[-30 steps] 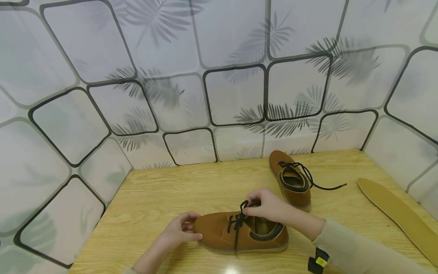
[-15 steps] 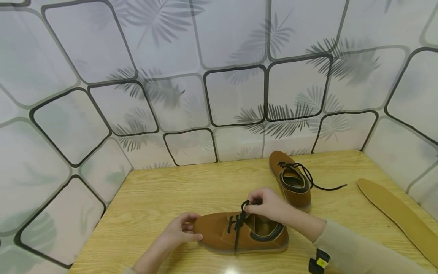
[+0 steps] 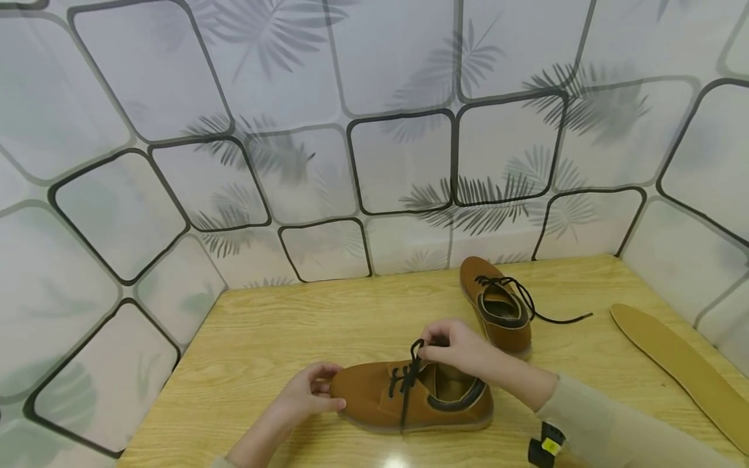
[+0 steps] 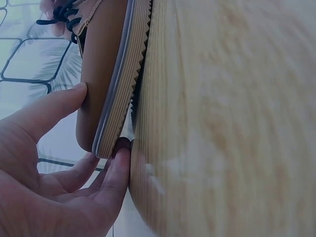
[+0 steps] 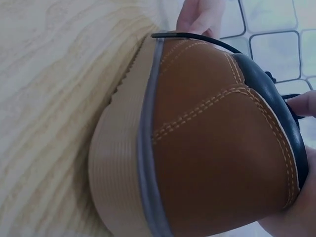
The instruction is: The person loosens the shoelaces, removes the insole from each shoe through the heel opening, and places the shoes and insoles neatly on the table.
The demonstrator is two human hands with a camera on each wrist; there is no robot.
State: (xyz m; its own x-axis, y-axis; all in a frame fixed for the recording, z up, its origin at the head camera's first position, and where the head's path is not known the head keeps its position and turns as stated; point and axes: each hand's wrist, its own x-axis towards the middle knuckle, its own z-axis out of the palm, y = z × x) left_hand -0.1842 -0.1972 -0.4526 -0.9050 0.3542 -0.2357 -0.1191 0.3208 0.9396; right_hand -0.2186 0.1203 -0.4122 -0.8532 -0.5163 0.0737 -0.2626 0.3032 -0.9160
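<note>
A brown lace-up shoe lies on the wooden table, toe to the left, sole down. Around its toe, my left hand grips with the thumb on the near side and the fingers at the far side. In the left wrist view, the thumb of that hand presses the upper near the toe. My right hand pinches the black shoelace above the shoe's opening. One lace end hangs down over the near side. From the right wrist, the heel fills the view, and most of the right hand is out of sight.
Behind my right hand stands a second brown shoe, its loose black lace trailing right. A tan insole-shaped piece lies along the table's right side. Patterned walls enclose the table at the back and sides.
</note>
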